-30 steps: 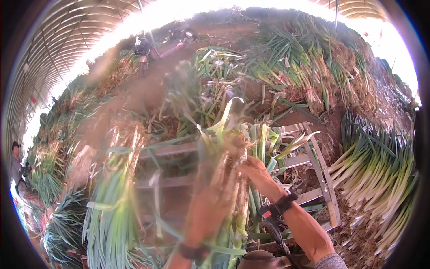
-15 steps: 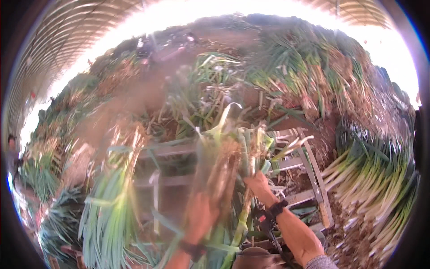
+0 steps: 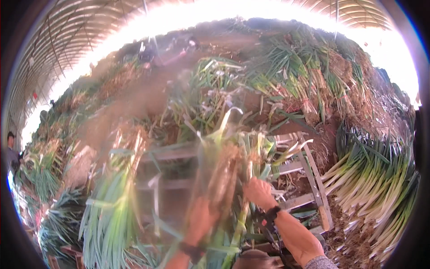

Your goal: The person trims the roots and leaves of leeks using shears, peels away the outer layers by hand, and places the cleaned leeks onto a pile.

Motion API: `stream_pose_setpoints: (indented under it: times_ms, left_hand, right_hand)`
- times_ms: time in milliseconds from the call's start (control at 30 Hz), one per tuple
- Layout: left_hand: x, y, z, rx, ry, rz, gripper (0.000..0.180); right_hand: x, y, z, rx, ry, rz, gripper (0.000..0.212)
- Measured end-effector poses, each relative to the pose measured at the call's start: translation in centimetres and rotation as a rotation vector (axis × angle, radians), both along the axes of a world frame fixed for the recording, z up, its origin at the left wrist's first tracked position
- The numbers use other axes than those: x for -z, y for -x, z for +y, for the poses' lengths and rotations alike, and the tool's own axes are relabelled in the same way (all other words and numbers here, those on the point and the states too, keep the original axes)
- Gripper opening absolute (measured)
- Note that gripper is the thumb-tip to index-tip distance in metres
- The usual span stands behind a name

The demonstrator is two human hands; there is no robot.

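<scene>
In the lower middle, a bunch of leeks (image 3: 222, 172) with brown, dried outer leaves lies over a slatted wooden rack. My left hand (image 3: 200, 219) rests against that bunch; the picture is smeared there, so its fingers do not show clearly. Just to the right, my right hand (image 3: 259, 193) is closed at a pale-green leek stalk (image 3: 243, 219) that runs down toward me. What lies inside the fist is mostly hidden. Dark bands circle both my wrists.
The wooden rack (image 3: 317, 190) extends to the right. Beyond it, cleaned leeks (image 3: 371, 179) lie on the soil with pale stems toward me. A leafy bundle (image 3: 112, 201) hangs at left. Untrimmed leeks (image 3: 309, 67) are heaped farther back. A person (image 3: 11, 150) stands at the far left.
My right hand has shifted slightly downward along the stalk and turned a little. My left hand and the bunch look nearly unchanged.
</scene>
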State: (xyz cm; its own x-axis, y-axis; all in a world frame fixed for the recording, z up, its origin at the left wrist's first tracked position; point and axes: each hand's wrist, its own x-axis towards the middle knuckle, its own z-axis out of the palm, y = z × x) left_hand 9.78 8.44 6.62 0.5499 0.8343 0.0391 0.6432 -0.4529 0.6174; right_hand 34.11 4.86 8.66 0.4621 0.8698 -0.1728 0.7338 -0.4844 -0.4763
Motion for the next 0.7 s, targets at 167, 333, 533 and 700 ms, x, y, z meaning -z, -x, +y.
stream_pose_setpoints:
  times_ms: [167, 333, 533, 700]
  left_hand:
    - [2.2, 0.3, 0.2, -0.049, -0.017, 0.081, 0.061]
    - [1.1, 0.3, 0.0, -0.086, -0.037, 0.045, 0.052]
    - [0.0, 0.4, 1.2, -0.083, -0.145, 0.023, 0.035]
    - [-3.3, 3.5, 3.0, -0.234, -0.218, -0.110, 0.035]
  right_hand:
    - [0.3, -0.5, -0.7, 0.110, -0.061, 0.177, 0.041]
    - [-3.7, 2.8, -0.1, 0.026, -0.278, 0.279, 0.031]
    - [-0.4, 0.7, -0.1, -0.041, -0.182, 0.038, 0.034]
    - [2.4, -0.5, -2.1, 0.043, -0.062, 0.109, 0.043]
